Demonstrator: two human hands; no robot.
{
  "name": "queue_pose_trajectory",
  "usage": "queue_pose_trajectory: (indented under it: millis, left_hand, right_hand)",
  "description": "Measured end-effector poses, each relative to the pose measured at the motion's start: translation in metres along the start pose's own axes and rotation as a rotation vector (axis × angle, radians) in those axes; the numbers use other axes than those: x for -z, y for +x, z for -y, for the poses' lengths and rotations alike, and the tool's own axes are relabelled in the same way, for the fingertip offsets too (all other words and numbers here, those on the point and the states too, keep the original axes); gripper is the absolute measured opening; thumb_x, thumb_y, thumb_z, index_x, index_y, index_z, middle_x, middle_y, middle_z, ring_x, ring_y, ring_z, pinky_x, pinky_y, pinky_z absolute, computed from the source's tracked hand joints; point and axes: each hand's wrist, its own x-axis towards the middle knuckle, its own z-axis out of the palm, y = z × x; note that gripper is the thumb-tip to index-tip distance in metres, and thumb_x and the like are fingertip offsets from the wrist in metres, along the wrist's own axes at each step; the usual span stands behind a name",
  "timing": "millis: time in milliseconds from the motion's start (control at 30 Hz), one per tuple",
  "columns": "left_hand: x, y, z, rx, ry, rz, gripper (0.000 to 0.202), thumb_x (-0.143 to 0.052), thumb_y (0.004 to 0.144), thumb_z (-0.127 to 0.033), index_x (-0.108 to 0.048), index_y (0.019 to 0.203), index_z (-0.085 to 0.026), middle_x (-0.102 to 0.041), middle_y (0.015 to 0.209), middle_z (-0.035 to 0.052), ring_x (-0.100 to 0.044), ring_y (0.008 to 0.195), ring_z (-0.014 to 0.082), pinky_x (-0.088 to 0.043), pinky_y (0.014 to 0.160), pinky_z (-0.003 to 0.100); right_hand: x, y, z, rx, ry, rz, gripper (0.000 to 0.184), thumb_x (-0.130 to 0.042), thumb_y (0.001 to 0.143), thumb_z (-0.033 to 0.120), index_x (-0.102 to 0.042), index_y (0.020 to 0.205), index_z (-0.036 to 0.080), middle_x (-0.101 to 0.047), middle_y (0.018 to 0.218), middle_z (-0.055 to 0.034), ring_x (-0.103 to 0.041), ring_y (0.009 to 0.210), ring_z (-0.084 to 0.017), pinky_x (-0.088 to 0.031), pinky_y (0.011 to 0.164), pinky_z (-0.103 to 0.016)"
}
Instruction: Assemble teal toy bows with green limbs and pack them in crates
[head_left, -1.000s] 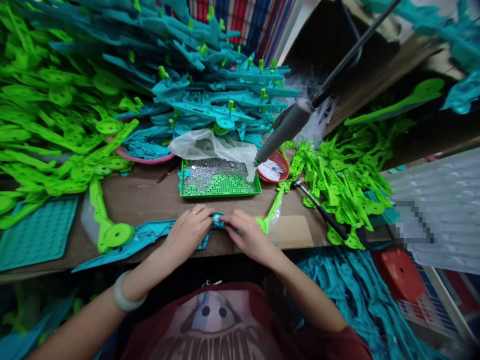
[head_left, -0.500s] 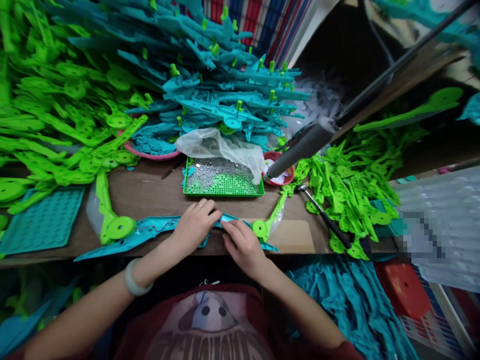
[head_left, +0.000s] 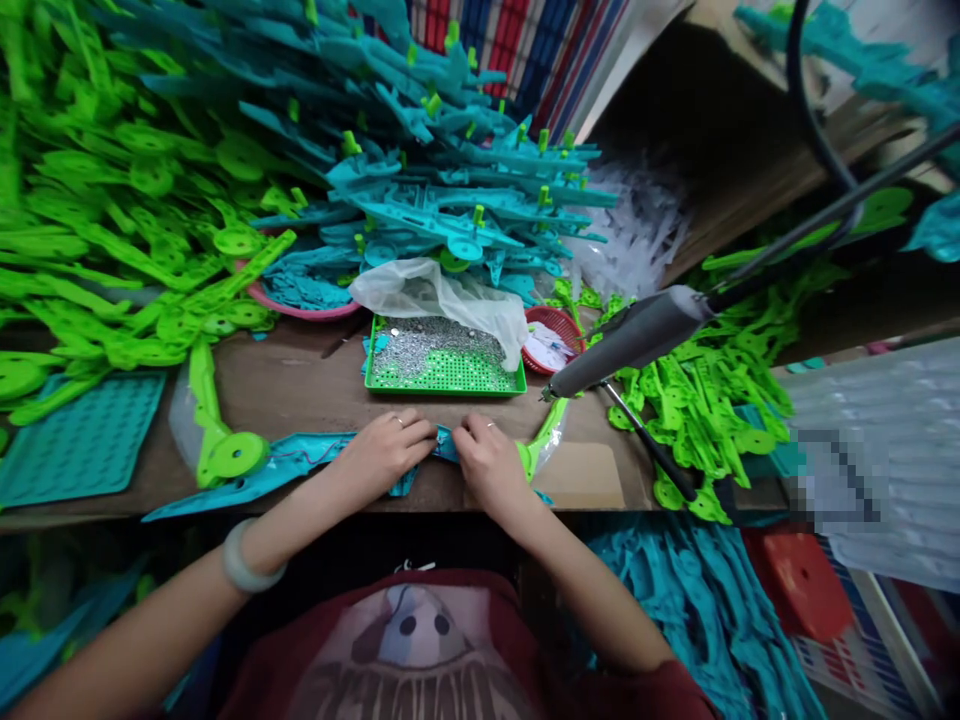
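A long blue plastic part (head_left: 296,458) lies across the front of the table, with a thin dark red wire running along its left half. My left hand (head_left: 394,450) has its fingers closed on the middle of this part. Just right of it, my right hand (head_left: 491,465) grips the same part with curled fingers. What the fingertips may pinch between them is hidden. At the part's left end sits a green plastic arm with a round disc (head_left: 234,455). A second green arm (head_left: 541,440) stands at the right end, partly behind my right hand.
A grey electric screwdriver (head_left: 637,335) hangs right of the hands, tip down. Beyond them is a green tray (head_left: 446,390) of small screws. A hammer (head_left: 652,445) lies at right. Piles of blue parts (head_left: 450,200) and green parts (head_left: 97,210) rise behind.
My right hand has shifted slightly forward and right, its fingers now curled over the part. My left hand moved a little left. The hanging screwdriver swung right and lower.
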Motion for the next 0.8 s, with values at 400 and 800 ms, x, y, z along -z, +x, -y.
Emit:
queue_pose_trajectory:
  millis: [400, 800]
  left_hand:
    - [-0.001, -0.002, -0.001, 0.000, 0.024, -0.009, 0.015, -0.056, 0.095, -0.011, -0.068, 0.102, -0.019, -0.069, 0.100, 0.0082, -0.059, 0.099, 0.0246, -0.046, 0.082, 0.036]
    - [-0.008, -0.005, -0.002, 0.163, -0.221, -0.122, 0.014, -0.050, 0.097, -0.011, -0.062, 0.094, -0.018, -0.068, 0.092, 0.0047, -0.060, 0.099, 0.0218, -0.046, 0.086, 0.034]
  right_hand:
    - [0.015, 0.012, -0.010, -0.089, 0.146, 0.202, 0.014, -0.055, 0.093, 0.009, -0.067, 0.091, 0.017, -0.058, 0.091, -0.0053, -0.054, 0.077, -0.017, -0.039, 0.066, -0.029]
    - [0.019, 0.019, -0.014, 0.033, 0.346, 0.235, 0.008, -0.059, 0.096, 0.017, -0.066, 0.100, 0.016, -0.058, 0.099, -0.0065, -0.050, 0.098, -0.022, -0.043, 0.083, -0.033]
